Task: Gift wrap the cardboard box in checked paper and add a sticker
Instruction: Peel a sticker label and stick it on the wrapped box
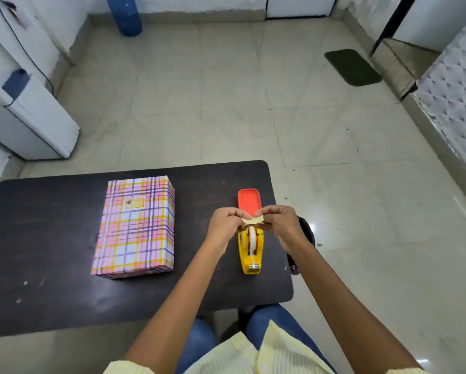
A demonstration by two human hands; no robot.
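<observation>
Over table, fingers pinch paper scrap

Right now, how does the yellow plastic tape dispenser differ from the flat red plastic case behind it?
The yellow plastic tape dispenser carries a white roll; the flat red plastic case is plain with rounded corners. The dispenser lies nearer the person, the case farther. Both rest on the dark table, partly hidden by the left hand and right hand pinching a pale paper scrap.
</observation>
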